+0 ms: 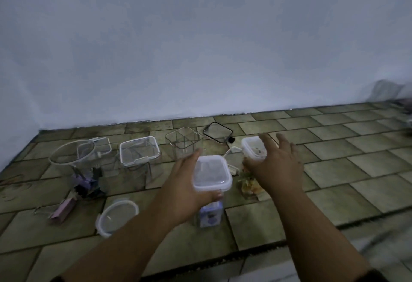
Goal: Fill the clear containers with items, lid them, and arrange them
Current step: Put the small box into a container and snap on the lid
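My left hand (182,190) grips a tall clear container with a white square lid (211,173); purple items show through its base (210,216). My right hand (275,165) hovers open just right of it, fingers spread over a second white-lidded container (252,147) holding yellowish items (248,187). Further left stand a lidded clear square container (139,153), a round clear container (72,154) with purple items inside, and an open clear box (184,142) at the back.
A round white-rimmed lid (118,217) lies at the front left. A black-rimmed square lid (217,134) lies near the wall. A pink clip (63,209) rests on the tiled floor mat (334,147). The mat's front edge (256,251) meets pale floor.
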